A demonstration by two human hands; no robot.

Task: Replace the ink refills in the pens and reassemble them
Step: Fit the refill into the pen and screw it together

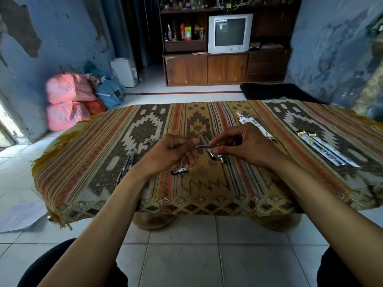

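Both my hands meet above the middle of the patterned table cloth (87, 162). My left hand (172, 154) and my right hand (244, 146) pinch the two ends of one thin pen piece (204, 146), held level between them. Under the hands lie two pen barrels (213, 155) at a slant. A black pen cap (179, 172) rests just below my left hand. Several whole pens (128, 164) lie in a bundle to the left. Refill packets (323, 149) sit at the right, and another packet (251, 123) lies behind my right hand.
The low table stands on a white tiled floor (207, 255). A sheet of paper (20, 216) lies on the floor at the left. Pink and blue bags (68, 100) are stacked against the left wall. A cabinet with a TV (230, 34) stands far behind.
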